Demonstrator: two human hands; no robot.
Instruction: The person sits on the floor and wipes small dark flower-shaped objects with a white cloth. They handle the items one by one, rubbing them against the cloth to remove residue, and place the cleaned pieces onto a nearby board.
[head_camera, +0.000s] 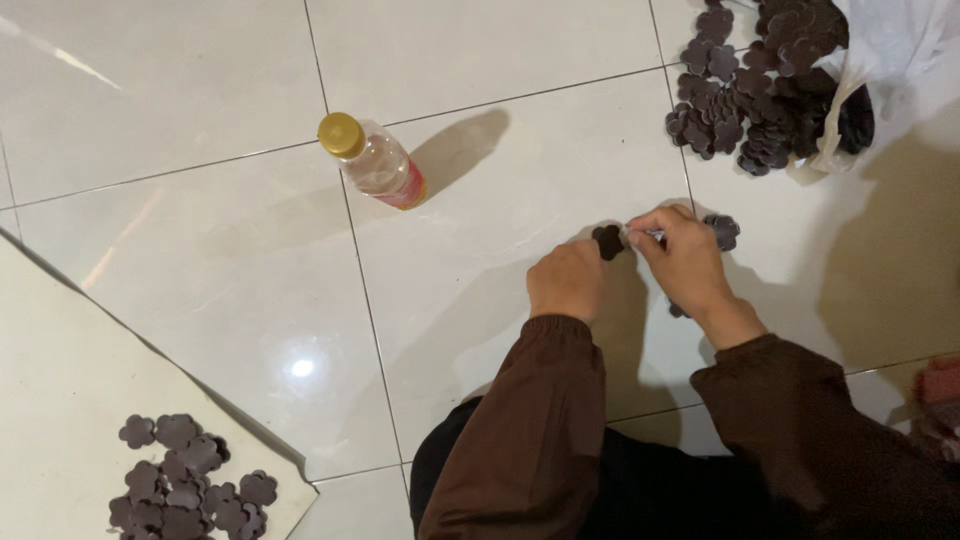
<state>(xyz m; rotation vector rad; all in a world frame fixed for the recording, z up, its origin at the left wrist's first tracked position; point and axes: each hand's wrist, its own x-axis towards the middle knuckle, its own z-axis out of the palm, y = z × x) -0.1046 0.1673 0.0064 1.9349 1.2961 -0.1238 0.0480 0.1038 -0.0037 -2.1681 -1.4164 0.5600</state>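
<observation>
One head camera looks steeply down, close over the tiled floor (200, 260).

Dark brown flower-shaped piece (607, 241) pinched upright betw. both hands, just above floor tile.

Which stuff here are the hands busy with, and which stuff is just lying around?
In hand:
- left hand pinching a dark flower-shaped piece
- right hand pinching something small and pale
- flower piece beside it

Lying about:
- bottle with gold cap
- pile of pieces spilling from white bag
- pieces on pale sheet
</observation>
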